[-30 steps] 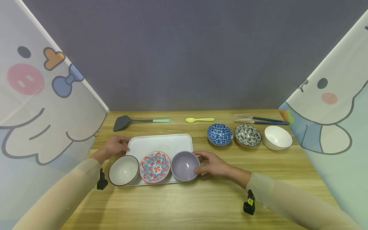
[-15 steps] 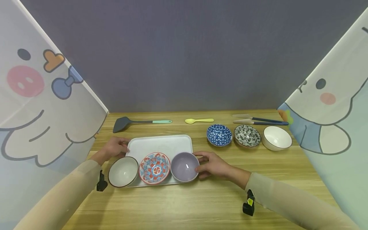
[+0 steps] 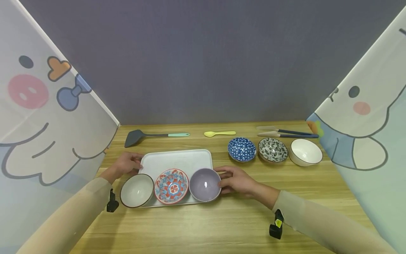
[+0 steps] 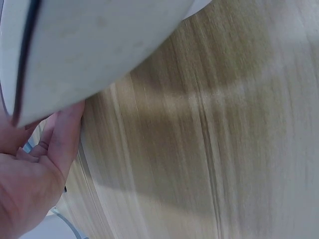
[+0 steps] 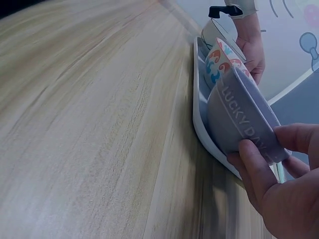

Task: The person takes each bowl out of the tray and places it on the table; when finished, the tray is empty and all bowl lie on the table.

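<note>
A white rectangular tray (image 3: 177,158) lies on the wooden table. Along its near side stand a white bowl with a dark rim (image 3: 137,191), a red-and-blue patterned bowl (image 3: 171,187) and a purple bowl (image 3: 204,185). The white bowl overhangs the tray's left corner. My left hand (image 3: 126,163) grips the tray's left edge; in the left wrist view the white bowl hides its fingertips. With thumb and fingers, my right hand (image 3: 236,181) holds the purple bowl at its right rim and outer wall. Raised lettering shows on that wall in the right wrist view.
Right of the tray stand a blue patterned bowl (image 3: 241,149), a black-and-white floral bowl (image 3: 273,150) and a white bowl (image 3: 306,152). Behind lie a spatula (image 3: 155,134), a yellow spoon (image 3: 220,133) and tongs with dark handles (image 3: 295,135). Grey panel closes the back.
The right thumb has shifted from inside the purple bowl's rim out toward its edge. The tray, bowls and left hand keep almost the same places.
</note>
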A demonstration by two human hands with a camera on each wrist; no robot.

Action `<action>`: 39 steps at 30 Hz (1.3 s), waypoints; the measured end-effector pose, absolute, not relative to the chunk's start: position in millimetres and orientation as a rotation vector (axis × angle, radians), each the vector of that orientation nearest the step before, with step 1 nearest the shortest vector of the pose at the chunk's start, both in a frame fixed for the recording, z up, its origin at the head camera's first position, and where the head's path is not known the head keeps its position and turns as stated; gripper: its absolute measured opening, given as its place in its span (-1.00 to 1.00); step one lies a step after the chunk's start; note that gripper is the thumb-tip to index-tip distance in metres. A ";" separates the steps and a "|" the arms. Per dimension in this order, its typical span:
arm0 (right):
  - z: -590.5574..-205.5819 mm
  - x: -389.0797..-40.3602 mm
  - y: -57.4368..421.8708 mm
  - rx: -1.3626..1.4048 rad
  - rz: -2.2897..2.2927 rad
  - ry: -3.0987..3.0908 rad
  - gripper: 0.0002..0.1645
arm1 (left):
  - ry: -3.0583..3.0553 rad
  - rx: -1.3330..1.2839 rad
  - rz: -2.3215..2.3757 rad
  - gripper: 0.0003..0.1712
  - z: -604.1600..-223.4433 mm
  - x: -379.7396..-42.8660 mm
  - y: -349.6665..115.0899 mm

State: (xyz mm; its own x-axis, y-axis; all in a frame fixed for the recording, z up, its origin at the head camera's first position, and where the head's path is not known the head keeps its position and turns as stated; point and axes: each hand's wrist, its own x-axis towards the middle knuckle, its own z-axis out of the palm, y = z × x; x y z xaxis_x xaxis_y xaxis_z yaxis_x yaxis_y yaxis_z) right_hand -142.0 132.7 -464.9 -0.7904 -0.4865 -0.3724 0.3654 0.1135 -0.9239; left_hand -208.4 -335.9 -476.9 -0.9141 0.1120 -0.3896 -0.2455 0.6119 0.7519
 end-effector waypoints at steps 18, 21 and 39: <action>-452.3 -139.8 160.6 -0.119 -1.752 1.846 -0.24 | 2.430 -0.121 1.227 -0.35 -478.0 -207.1 -335.2; -449.5 -138.8 170.9 -0.108 -1.769 1.848 -0.23 | 2.427 -0.123 1.227 -0.34 -478.0 -206.6 -334.6; -457.6 -129.5 222.0 -0.026 -1.811 1.857 -0.19 | 2.447 -0.125 1.200 -0.37 -476.1 -208.8 -336.1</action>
State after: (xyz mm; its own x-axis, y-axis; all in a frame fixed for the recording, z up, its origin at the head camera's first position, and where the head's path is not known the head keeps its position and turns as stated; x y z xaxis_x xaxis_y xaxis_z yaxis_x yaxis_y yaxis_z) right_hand -129.5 222.0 -457.6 -0.8533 -0.3769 -0.3603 0.3508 0.0963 -0.9315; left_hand -208.8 -336.1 -476.1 -0.9118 0.0977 -0.3989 -0.2556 0.6252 0.7374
